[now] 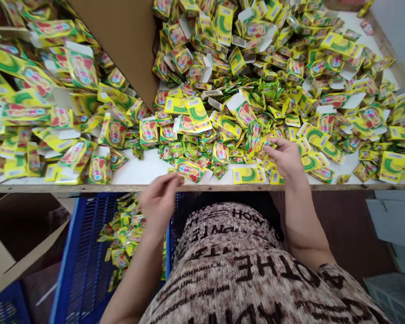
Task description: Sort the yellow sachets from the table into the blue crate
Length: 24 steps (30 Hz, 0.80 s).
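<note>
My left hand (161, 193) is at the table's front edge, slightly blurred, its fingers pinched together. Just beyond its fingertips lies a small yellow-green carton (191, 172) with a white flap standing out at its right end. Whether the fingers grip anything is hidden. My right hand (286, 158) is over the front of the table, thumb and fingers closed at the edge of a small shiny yellow-green sachet (254, 143). Under that hand lies a flat yellow carton (248, 175). Loose green sachets (189, 152) and more small cartons surround both hands.
Heaps of cartons (222, 27) cover the white table (135, 168). A brown cardboard panel (124, 40) stands between the left and right heaps. Below the edge, a blue crate (84, 252) holds more yellow-green pieces. An open cardboard box (6, 238) is at lower left.
</note>
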Available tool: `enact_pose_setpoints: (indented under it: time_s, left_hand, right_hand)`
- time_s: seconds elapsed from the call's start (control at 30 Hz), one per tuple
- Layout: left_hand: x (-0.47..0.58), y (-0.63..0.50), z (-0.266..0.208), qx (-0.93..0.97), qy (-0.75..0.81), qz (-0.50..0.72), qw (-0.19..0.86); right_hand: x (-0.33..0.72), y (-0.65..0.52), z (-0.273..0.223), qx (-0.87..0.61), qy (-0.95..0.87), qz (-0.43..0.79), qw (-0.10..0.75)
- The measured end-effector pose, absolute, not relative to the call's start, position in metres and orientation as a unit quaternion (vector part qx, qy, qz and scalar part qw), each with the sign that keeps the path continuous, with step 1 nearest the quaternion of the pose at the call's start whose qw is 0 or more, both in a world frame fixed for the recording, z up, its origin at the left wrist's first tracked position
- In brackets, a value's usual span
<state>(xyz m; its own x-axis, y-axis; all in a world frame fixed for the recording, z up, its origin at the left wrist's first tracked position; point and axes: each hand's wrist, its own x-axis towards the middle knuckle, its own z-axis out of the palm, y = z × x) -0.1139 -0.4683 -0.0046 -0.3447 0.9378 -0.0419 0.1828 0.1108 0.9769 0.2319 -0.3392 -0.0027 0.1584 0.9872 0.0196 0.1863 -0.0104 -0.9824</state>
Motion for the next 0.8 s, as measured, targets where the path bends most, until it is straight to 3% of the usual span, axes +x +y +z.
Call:
enact_pose_setpoints:
  time_s: [0.13,0.27,0.37,0.43,0.63,0.8]
  left_hand:
    - [-0.008,-0.412,0.011,0.44,0.465,0.502,0.582]
    - [0.029,-0.397,-0.005,0.324,0.426,0.495,0.684]
    - [0.027,-0.401,-0.011,0.275,0.439,0.502,0.693]
    - [0.025,-0.406,-0.012,0.261,0.442,0.504,0.694]
    - [0.029,-0.413,-0.009,0.274,0.414,0.484,0.721]
    - [0.026,-0.416,-0.016,0.346,0.432,0.487,0.675]
  right_hand:
    - [0.209,-0.372,0.002,-0.515,-0.367,0.614,0.472]
    - [0.209,-0.389,0.002,-0.514,-0.333,0.606,0.508]
    - [0.218,-0.391,0.004,-0.527,-0.302,0.54,0.583]
    - [0.218,-0.392,0.006,-0.53,-0.319,0.521,0.589]
    - [0.191,-0.395,-0.007,-0.579,-0.491,0.477,0.443]
    - [0.188,-0.399,-0.007,-0.582,-0.571,0.401,0.417]
